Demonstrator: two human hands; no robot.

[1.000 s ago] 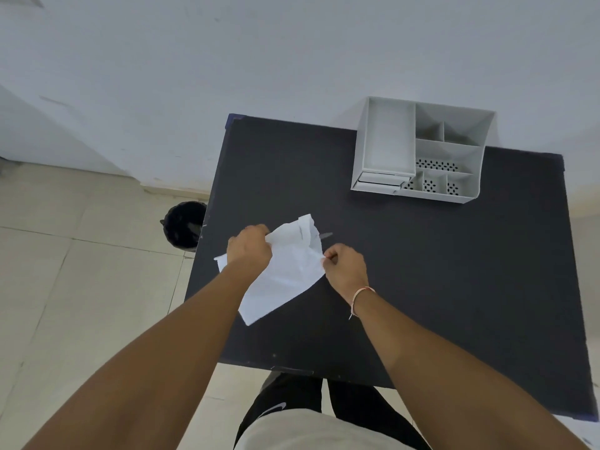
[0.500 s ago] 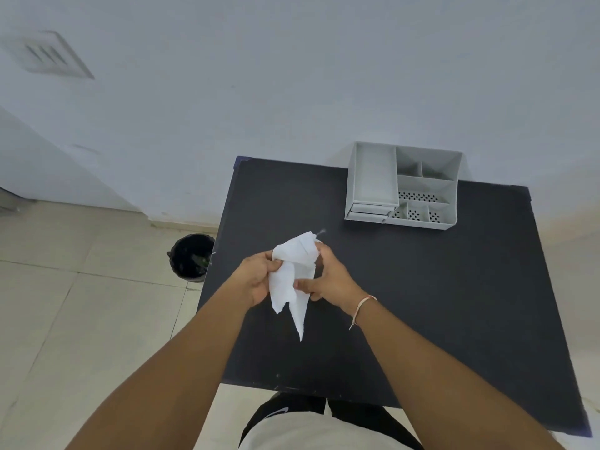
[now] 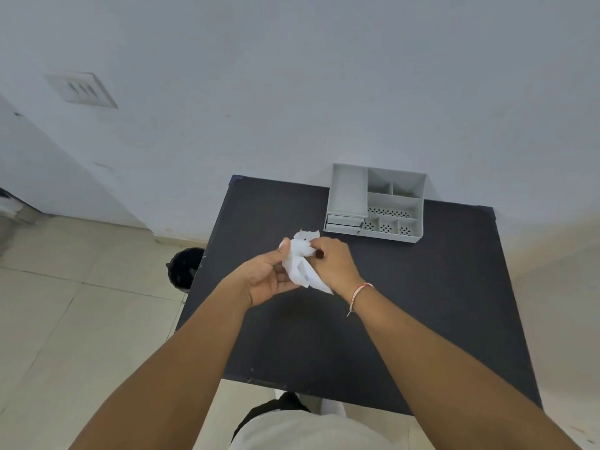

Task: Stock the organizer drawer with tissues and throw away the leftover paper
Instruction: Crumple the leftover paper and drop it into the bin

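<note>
A white sheet of paper (image 3: 300, 259), crumpled into a loose wad, is held above the black table (image 3: 422, 303) between both hands. My left hand (image 3: 264, 277) cups it from the left with the thumb on top. From the right, my right hand (image 3: 334, 263) presses its fingers into the wad. The grey plastic organizer (image 3: 376, 203) stands at the table's far edge against the wall; its small drawer (image 3: 343, 223) at the front left looks pushed in. No tissues are visible.
A black waste bin (image 3: 184, 264) stands on the tiled floor just left of the table. The white wall runs behind the table. My legs show below the table's near edge.
The paper went from a spread sheet to a folded strip to a compact wad between both hands. The camera view has tilted up, so the table sits lower in the frame.
</note>
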